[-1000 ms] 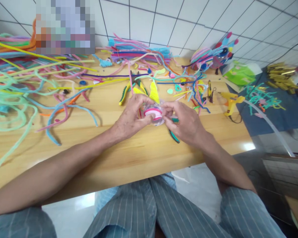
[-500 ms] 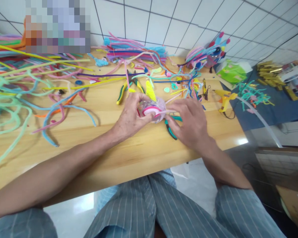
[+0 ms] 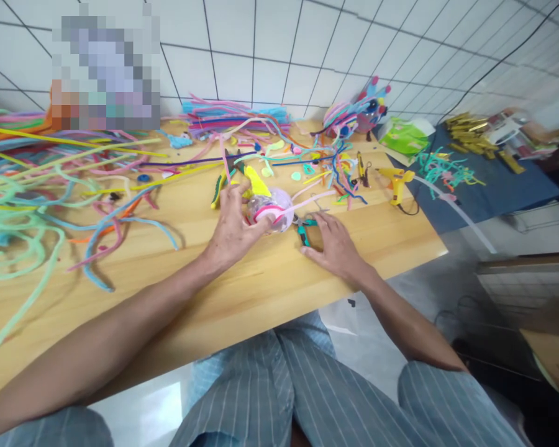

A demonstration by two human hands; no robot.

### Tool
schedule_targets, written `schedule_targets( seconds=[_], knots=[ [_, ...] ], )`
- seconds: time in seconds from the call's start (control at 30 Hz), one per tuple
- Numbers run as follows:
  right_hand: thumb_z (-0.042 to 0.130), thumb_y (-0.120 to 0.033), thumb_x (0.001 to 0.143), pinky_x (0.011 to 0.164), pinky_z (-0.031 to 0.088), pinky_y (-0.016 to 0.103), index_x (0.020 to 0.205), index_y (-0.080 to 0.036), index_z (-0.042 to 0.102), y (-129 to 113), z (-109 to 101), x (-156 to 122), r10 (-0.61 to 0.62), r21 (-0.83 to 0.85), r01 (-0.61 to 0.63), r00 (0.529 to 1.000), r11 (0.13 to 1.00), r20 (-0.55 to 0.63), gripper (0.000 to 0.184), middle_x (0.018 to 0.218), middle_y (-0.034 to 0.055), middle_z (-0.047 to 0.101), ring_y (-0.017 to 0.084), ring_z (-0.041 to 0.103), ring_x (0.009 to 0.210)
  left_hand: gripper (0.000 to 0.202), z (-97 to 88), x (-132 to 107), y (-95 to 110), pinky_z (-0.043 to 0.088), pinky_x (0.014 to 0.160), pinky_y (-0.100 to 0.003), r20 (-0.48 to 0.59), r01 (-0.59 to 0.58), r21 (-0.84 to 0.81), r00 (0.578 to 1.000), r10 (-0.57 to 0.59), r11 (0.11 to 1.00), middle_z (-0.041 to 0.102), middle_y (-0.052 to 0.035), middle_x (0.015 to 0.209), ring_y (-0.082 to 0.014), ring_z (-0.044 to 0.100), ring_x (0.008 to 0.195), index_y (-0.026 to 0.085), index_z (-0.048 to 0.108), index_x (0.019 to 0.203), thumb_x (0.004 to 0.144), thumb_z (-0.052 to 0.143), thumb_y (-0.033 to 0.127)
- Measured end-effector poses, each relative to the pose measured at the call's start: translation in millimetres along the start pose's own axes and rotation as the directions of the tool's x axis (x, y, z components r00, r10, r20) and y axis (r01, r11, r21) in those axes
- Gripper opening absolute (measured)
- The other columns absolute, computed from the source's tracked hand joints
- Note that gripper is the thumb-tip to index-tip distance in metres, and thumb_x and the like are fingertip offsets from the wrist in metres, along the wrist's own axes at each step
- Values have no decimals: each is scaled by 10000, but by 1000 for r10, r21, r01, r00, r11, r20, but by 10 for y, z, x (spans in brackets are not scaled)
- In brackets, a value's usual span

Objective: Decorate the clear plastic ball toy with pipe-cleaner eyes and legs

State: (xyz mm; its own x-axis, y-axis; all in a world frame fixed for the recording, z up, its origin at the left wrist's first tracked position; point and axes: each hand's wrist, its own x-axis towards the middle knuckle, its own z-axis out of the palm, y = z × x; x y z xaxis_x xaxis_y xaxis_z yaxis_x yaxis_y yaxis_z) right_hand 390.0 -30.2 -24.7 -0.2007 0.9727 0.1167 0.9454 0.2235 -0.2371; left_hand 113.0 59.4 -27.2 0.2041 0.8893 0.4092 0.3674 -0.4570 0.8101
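Note:
My left hand [image 3: 235, 226] is closed around a clear, round plastic ball [image 3: 272, 211] and pins it from the left with thumb and fingers. A pink-and-magenta pipe cleaner loop [image 3: 269, 214] lies against the ball's side, and a light pink pipe cleaner end [image 3: 314, 200] sticks out to the right. Yellow pipe cleaner work [image 3: 257, 181] rises from the ball's top. Just right of the ball, my right hand [image 3: 333, 245] spreads its thumb and fingers around the teal-handled pliers [image 3: 304, 234], fingertips at the upper handle. Whether it grips them is unclear.
Yellow-and-black pliers [image 3: 218, 191] lie behind my left hand. Loose pipe cleaners [image 3: 23, 217] cover the table's left; bundles [image 3: 237, 117] line the back. A yellow glue gun [image 3: 395, 181] sits at right, near a green packet [image 3: 405, 136] and a finished-looking colourful figure [image 3: 370, 112].
My right hand has let go of the light pink pipe cleaner and moved down to the teal-handled pliers. My left hand still holds the ball. The camera view has shifted.

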Motion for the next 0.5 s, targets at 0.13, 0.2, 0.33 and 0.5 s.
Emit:
schedule_targets(
  seconds=[0.13, 0.2, 0.33, 0.5],
  knots=[
    [625, -414, 953, 1165, 472, 636, 1586, -101, 460, -157, 40, -81, 27, -127, -37, 997, 991, -78, 725, 1527, 279, 599, 443, 565, 1397, 673, -1, 62, -55, 603, 981, -442, 29, 15, -13, 999, -15, 1000, 491, -149, 1494, -313, 592, 1314, 246, 545, 1353, 797, 865, 448],
    [616, -362, 937, 1109, 496, 621, 1560, -105, 489, -216, 71, -103, 54, -187, -75, 992, 980, -113, 686, 1480, 272, 630, 445, 588, 1334, 630, -3, 81, -76, 597, 964, -441, 42, 26, -22, 999, -25, 999, 534, -137, 1429, -296, 614, 1243, 239, 547, 1294, 793, 869, 444],
    [612, -322, 911, 1007, 540, 585, 1481, -65, 573, -259, 103, -82, 72, -267, -106, 988, 958, -133, 627, 1376, 269, 686, 435, 632, 1212, 628, -19, 94, -95, 588, 947, -447, 65, 78, -33, 995, -76, 996, 599, -74, 1186, -255, 632, 1081, 232, 519, 1227, 787, 887, 486],
    [612, -305, 891, 974, 572, 543, 1344, -97, 678, -118, 24, -80, 39, -242, -70, 991, 968, -127, 503, 1250, 234, 747, 401, 665, 1124, 656, -69, 101, -87, 608, 930, -426, 98, 104, -111, 991, -93, 988, 620, -67, 1194, -241, 658, 1074, 242, 516, 1240, 796, 881, 557]
  ],
)
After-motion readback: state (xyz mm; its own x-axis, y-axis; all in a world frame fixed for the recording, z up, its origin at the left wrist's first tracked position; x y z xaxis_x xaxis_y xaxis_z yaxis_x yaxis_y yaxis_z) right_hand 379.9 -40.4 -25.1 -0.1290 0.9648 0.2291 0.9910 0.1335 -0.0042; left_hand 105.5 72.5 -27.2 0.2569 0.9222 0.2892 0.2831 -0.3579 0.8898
